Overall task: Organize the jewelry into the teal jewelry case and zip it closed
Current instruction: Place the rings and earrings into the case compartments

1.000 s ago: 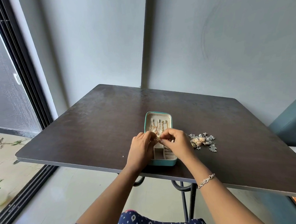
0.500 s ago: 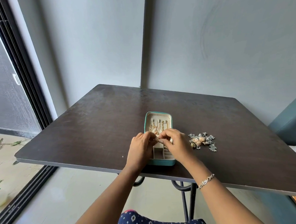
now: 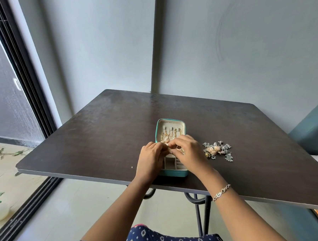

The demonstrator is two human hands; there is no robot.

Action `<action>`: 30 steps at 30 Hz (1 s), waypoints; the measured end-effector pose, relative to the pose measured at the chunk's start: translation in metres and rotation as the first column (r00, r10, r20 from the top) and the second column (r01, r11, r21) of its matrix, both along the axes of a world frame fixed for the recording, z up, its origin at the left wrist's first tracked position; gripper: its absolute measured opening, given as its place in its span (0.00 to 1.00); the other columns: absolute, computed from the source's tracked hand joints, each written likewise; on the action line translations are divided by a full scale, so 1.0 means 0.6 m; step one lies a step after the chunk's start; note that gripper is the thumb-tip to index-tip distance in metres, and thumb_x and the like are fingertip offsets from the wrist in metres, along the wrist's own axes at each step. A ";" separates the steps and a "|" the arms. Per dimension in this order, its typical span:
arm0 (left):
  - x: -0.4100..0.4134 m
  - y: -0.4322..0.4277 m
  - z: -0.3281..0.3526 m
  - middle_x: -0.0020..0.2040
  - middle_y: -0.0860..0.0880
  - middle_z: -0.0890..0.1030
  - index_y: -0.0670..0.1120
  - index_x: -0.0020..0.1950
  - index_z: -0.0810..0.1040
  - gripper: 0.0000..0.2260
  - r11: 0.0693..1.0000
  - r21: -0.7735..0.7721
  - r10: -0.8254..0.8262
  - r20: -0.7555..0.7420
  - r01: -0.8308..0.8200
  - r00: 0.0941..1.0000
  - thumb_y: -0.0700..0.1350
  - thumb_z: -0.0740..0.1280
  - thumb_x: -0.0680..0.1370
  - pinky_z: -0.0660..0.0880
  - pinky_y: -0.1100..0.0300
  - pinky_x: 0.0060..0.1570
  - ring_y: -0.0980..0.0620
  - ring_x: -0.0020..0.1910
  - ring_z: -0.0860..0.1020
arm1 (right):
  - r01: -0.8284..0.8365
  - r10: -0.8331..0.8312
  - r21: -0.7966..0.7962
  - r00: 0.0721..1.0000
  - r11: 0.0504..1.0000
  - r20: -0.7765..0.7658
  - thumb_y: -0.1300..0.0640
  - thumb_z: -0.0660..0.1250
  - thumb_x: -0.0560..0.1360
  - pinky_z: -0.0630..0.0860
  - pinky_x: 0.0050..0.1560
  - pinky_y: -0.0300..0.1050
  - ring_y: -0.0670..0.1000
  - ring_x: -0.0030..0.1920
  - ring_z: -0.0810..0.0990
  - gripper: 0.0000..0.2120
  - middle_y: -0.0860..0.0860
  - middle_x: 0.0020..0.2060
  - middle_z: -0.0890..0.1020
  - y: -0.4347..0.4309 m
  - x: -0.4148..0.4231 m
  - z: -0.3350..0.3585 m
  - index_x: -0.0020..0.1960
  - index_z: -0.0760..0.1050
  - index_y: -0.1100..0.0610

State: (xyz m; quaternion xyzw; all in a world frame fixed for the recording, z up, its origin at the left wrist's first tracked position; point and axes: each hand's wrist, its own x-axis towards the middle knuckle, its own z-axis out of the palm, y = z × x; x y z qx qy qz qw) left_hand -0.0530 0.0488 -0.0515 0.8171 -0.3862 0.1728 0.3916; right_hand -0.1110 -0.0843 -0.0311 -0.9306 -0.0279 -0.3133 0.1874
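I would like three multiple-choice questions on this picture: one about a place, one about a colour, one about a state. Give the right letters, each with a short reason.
1. Where does the loose jewelry pile lie?
A. inside the jewelry case
B. on the table, to the right of the jewelry case
C. on the floor

2. What colour is the outside of the jewelry case?
A. red
B. black
C. teal

3. In what state is the jewelry case?
A. open, with the lid laid back
B. zipped closed
C. turned upside down

Answers:
1 B: the pile rests on the tabletop beside the case.
2 C: its front wall and lid rim are teal.
3 A: the pale lining and the gold chains in the lid show, while the left hand and right hand pinch a small gold piece above it.
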 end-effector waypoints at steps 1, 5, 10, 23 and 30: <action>0.000 0.000 -0.001 0.41 0.43 0.83 0.40 0.43 0.79 0.05 1.000 -0.001 0.003 0.000 -0.003 1.000 0.42 0.66 0.72 0.72 0.52 0.40 0.42 0.40 0.79 | -0.002 0.003 -0.008 1.000 1.000 0.006 0.61 0.73 0.66 0.75 0.39 0.47 0.54 0.40 0.78 0.06 0.53 0.38 0.81 -0.001 0.000 0.000 0.42 0.80 0.58; 0.001 -0.001 -0.002 0.46 0.43 0.82 0.40 0.46 0.79 0.05 1.000 -0.009 0.010 -0.043 -0.010 0.999 0.42 0.67 0.75 0.71 0.52 0.45 0.44 0.46 0.77 | -0.003 0.003 -0.019 1.000 1.000 0.024 0.60 0.73 0.66 0.74 0.40 0.45 0.53 0.40 0.77 0.04 0.52 0.37 0.81 -0.006 -0.002 0.002 0.40 0.80 0.58; -0.002 -0.002 0.001 0.50 0.44 0.81 0.41 0.50 0.77 0.06 1.000 -0.001 0.014 -0.079 -0.014 0.997 0.42 0.65 0.76 0.70 0.54 0.49 0.46 0.50 0.76 | -0.011 0.005 0.130 0.999 0.991 0.046 0.60 0.72 0.67 0.74 0.40 0.43 0.46 0.38 0.75 0.02 0.48 0.36 0.81 -0.010 -0.009 -0.001 0.39 0.80 0.58; -0.001 -0.004 -0.001 0.56 0.43 0.78 0.41 0.61 0.72 0.13 0.998 -0.003 0.069 -0.137 -0.070 0.988 0.39 0.60 0.78 0.71 0.59 0.50 0.47 0.54 0.75 | -0.032 0.043 0.402 0.999 0.915 -0.018 0.54 0.70 0.67 0.72 0.45 0.38 0.45 0.42 0.76 0.02 0.43 0.37 0.78 -0.029 -0.062 -0.036 0.39 0.80 0.50; 0.002 -0.006 -0.008 0.55 0.43 0.79 0.41 0.60 0.73 0.11 0.997 0.003 0.075 -0.113 -0.075 0.991 0.39 0.60 0.78 0.66 0.65 0.46 0.48 0.53 0.75 | -0.012 0.043 0.415 0.997 0.910 -0.065 0.61 0.73 0.68 0.72 0.45 0.35 0.44 0.43 0.76 0.07 0.44 0.38 0.79 -0.036 -0.065 -0.052 0.41 0.80 0.50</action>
